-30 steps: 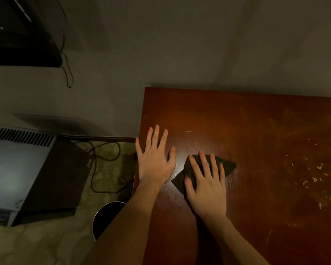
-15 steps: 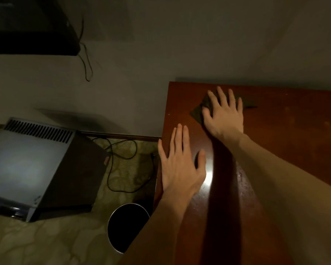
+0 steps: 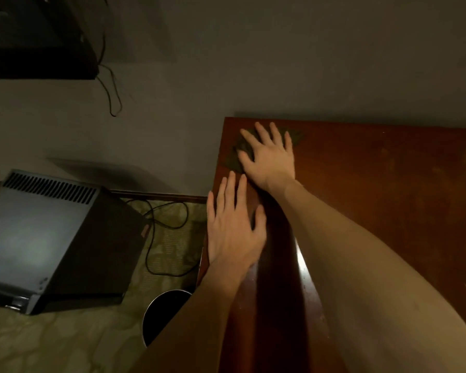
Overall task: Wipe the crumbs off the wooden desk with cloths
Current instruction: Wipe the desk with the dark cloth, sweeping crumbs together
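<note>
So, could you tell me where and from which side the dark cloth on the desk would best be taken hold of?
Probably from above, at the corner the right hand leaves uncovered. The cloth lies flat near the far left corner of the wooden desk, so only a pinch at a free edge lifts it. The left hand, flat beside it, is nearest.

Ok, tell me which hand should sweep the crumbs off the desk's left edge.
Right. The right hand already presses the cloth flat by that edge; the left hand lies bare on the desk.
</note>
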